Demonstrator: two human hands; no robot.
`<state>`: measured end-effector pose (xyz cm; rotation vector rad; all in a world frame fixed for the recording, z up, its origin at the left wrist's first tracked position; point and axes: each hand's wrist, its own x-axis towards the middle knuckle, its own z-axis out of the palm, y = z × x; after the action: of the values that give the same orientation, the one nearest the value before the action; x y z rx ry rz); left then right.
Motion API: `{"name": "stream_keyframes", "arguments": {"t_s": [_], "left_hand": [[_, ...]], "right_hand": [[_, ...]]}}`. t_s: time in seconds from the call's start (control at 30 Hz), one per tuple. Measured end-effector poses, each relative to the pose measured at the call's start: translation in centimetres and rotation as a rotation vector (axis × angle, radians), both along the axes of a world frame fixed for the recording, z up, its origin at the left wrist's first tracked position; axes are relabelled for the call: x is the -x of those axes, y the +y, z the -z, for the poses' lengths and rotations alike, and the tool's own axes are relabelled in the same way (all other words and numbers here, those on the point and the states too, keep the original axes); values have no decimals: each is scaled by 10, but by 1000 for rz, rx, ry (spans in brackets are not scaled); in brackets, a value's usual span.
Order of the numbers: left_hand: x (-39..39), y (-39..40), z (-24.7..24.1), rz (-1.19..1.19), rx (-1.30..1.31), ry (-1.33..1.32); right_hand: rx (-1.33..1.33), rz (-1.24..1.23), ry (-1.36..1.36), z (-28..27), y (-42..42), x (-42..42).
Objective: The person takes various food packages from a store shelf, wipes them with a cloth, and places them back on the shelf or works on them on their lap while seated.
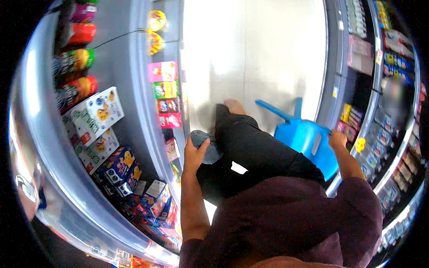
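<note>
My left hand grips a bunched grey cloth, with the thumb across its top. On the other side of my body, my right hand has hold of the edge of a blue plastic object. That object has a slot in its side and two narrow arms or legs sticking out, like a stool or a basket; which one I cannot tell. It hangs beside my leg in black trousers, over the pale floor.
Left, a grey store shelf carries tubs, white printed boxes and dark blue packs. Small colourful boxes line a lower ledge. Right, more shelving holds packaged goods. The aisle runs ahead between them.
</note>
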<state>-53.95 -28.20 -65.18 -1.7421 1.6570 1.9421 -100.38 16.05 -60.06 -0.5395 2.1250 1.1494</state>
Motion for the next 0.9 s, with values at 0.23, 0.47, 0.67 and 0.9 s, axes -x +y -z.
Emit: {"name": "stream_keyframes", "arguments": {"t_s": [0.23, 0.47, 0.67, 0.9], "left_hand": [[-11, -30, 4, -30, 256, -99], [-69, 44, -3, -424, 199, 152], [-85, 101, -43, -756, 53, 702], [-81, 119, -77, -886, 110, 913]], "right_hand": [[-11, -73, -39, -5, -11, 5], [181, -284, -151, 31, 44, 46], [9, -384, -277, 84, 7, 98], [710, -828, -612, 148, -268, -2]]}}
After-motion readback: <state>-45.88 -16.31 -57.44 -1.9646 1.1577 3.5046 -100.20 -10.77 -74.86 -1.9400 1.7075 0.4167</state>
